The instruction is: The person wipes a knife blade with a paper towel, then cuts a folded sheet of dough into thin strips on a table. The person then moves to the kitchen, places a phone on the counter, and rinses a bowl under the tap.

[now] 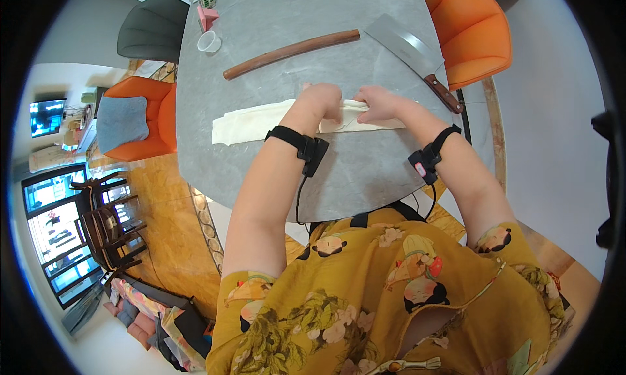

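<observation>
A long, flat strip of folded pale dough point(254, 122) lies crosswise on the grey stone-look table point(337, 174). My left hand point(322, 101) is on the dough's middle, fingers bent down and partly hidden by the hand itself. Just to its right, my right hand point(380, 103) pinches the dough's upper layer between thumb and fingers. Beyond the hands rests a wooden rolling pin point(292, 53), tilted up to the right. A cleaver with a broad steel blade point(405, 43) and a wooden handle point(443, 93) lies at the right, its handle end at the table's edge.
A small clear plastic cup point(209, 42) and a pink object point(208, 18) stand at the table's far left. Orange chairs point(472, 27) flank both sides, one with a blue-grey cushion point(122, 123). A dark grey chair point(151, 30) is at the upper left.
</observation>
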The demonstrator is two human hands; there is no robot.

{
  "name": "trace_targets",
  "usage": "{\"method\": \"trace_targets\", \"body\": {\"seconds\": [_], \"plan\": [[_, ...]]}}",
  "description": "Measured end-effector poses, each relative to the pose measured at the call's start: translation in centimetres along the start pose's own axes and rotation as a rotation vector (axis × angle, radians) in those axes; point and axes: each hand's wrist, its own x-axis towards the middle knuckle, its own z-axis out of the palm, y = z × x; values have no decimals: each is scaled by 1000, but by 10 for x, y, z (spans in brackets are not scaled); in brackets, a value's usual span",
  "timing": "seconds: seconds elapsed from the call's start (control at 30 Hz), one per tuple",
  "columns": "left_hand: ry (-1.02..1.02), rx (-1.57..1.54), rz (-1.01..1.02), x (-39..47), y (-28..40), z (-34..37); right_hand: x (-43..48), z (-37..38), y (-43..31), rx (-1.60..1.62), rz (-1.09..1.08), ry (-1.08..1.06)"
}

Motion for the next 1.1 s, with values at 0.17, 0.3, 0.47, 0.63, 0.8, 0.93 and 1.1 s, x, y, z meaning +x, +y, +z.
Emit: {"method": "trace_targets", "body": {"seconds": [0.17, 0.3, 0.47, 0.63, 0.8, 0.93, 1.1], "plan": [[158, -156, 135, -29, 1, 3, -8, -16, 2, 66, 107, -135], [212, -312, 169, -56, 2, 4, -14, -37, -3, 138, 165, -319], [247, -419, 156, -79, -3, -2, -30, -52, -7, 50, 271, -439], [305, -503, 102, -85, -33, 8, -47, -47, 0, 22, 315, -499], [319, -621, 86, -83, -69, 30, -53, -26, 8, 374, 436, -291], [340, -635, 86, -89, -98, 48, -51, -10, -6, 655, 424, -218], [284, -841, 3, -123, -175, 66, -13, 8, -64, 820, 414, -201]]}}
